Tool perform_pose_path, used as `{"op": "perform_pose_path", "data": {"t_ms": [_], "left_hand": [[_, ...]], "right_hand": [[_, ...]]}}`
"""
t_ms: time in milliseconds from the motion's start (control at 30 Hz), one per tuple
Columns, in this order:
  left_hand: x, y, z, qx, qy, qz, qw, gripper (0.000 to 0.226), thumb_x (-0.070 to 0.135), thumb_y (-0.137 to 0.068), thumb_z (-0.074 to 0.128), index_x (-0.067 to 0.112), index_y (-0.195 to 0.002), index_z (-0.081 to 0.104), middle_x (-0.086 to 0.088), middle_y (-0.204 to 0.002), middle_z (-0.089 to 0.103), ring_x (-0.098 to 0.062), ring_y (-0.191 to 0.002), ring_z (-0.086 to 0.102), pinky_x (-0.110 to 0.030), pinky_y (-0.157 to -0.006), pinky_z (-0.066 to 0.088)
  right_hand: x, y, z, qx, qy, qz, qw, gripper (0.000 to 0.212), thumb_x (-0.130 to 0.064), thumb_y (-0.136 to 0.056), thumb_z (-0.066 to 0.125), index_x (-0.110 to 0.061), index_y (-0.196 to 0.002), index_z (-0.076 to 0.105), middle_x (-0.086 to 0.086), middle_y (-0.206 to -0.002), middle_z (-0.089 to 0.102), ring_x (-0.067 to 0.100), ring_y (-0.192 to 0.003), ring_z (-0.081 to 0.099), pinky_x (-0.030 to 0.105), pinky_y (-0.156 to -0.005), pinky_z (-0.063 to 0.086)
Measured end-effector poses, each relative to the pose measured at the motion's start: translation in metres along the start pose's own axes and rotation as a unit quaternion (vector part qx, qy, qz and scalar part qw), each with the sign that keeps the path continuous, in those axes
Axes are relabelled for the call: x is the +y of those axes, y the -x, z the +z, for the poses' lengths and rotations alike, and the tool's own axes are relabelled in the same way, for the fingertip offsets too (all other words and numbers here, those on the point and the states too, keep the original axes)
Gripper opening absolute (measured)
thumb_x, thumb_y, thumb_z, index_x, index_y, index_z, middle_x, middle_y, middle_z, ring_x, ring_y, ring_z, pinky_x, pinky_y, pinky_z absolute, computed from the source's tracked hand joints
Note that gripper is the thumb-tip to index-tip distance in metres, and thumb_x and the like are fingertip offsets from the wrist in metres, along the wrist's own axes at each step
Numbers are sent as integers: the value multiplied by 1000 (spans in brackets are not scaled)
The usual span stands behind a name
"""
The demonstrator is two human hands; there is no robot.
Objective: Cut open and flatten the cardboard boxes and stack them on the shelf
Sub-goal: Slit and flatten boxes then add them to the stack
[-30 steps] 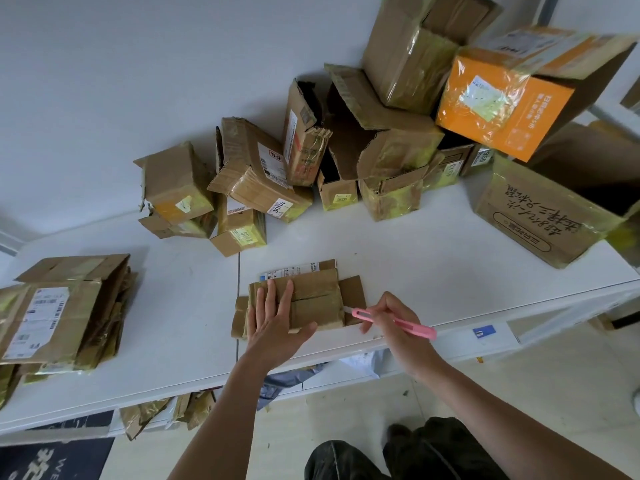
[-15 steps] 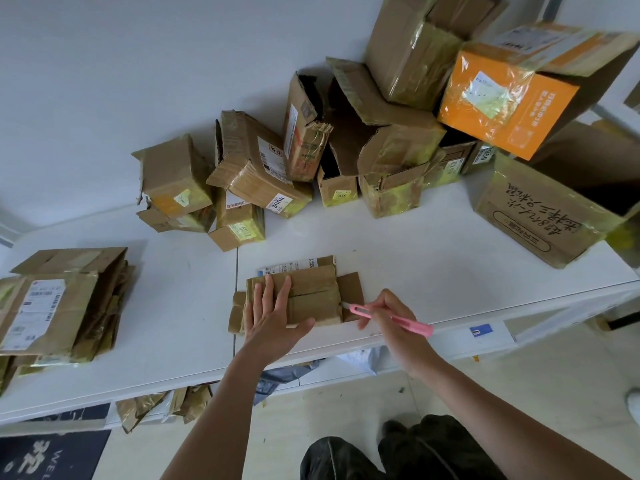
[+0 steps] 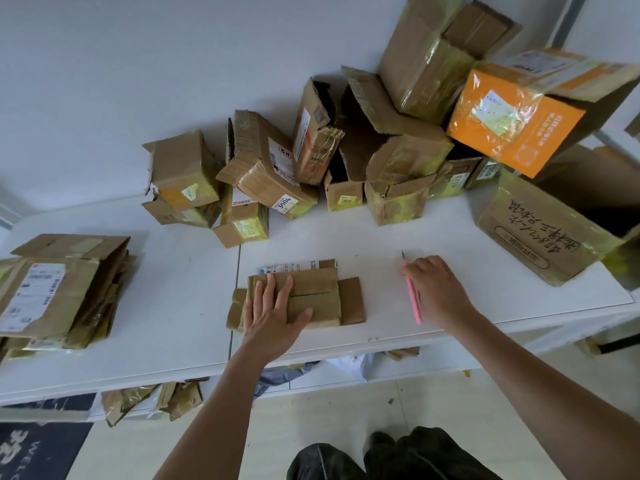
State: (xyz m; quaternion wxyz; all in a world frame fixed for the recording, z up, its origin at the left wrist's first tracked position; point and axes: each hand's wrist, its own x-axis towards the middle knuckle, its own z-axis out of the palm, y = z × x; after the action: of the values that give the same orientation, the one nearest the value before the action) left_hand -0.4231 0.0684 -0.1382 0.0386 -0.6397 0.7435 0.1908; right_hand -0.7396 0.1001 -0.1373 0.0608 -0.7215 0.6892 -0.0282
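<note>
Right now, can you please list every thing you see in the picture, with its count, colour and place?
flattened box: one, brown, near edge of the table, middle, under the left hand
stack of flattened boxes: one stack, brown with a white label, left end of the table
uncut boxes: a pile, too jumbled to count, brown, back of the table against the wall
orange box: one, orange, on the pile at right
large box: one, brown with handwriting, right end of the table
table: one, white
cutter: one, pink, in the right hand
left hand: flat on the flattened box
right hand: grip on the cutter, away from the flattened box
</note>
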Motion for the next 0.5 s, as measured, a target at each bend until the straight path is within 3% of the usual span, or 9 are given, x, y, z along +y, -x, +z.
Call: {"op": "perform_pose_path", "data": {"t_ms": [67, 133, 267, 400, 500], "left_hand": [[-1, -1, 1, 6, 1, 4, 1000, 80, 74, -89, 29, 42, -153, -6, 7, -162, -23, -15, -148, -22, -39, -119, -14], [-1, -1, 1, 11, -1, 8, 1000, 81, 75, -88, 31, 42, -154, -4, 7, -162, -22, -15, -148, -22, -39, -119, -14], [0, 2, -1, 6, 21, 12, 1000, 83, 74, -87, 38, 43, -153, 0, 8, -161, -23, -13, -147, -24, -37, -119, -15], [-2, 6, -5, 36, 73, 35, 996, 78, 66, -89, 47, 39, -153, 14, 9, -163, -14, -12, -149, -19, -36, -120, -12], [-13, 14, -10, 76, 126, 58, 987, 79, 57, -86, 62, 28, -151, 25, 6, -164, 1, -17, -151, -9, -36, -120, -5]], "right_hand": [[-4, -2, -6, -6, -6, 3, 1000, 49, -8, -85, 59, -21, -132, 53, 1, -127, 55, 26, -123, 42, 30, -110, 28], [-19, -7, -12, 38, -101, -11, 994, 44, -1, -87, 55, -16, -128, 58, 5, -121, 58, 26, -119, 43, 31, -103, 36], [-75, -23, -23, 52, -243, -107, 963, 36, -4, -94, 53, -13, -128, 60, 3, -123, 62, 19, -120, 49, 14, -93, 37], [-122, -33, -18, -42, -310, -127, 941, 46, -22, -99, 53, -19, -145, 46, -3, -149, 45, 13, -137, 38, 30, -113, 34], [-135, -23, -5, -21, -236, -124, 964, 47, -29, -100, 50, -17, -145, 46, 4, -143, 45, 22, -135, 36, 34, -110, 36]]}}
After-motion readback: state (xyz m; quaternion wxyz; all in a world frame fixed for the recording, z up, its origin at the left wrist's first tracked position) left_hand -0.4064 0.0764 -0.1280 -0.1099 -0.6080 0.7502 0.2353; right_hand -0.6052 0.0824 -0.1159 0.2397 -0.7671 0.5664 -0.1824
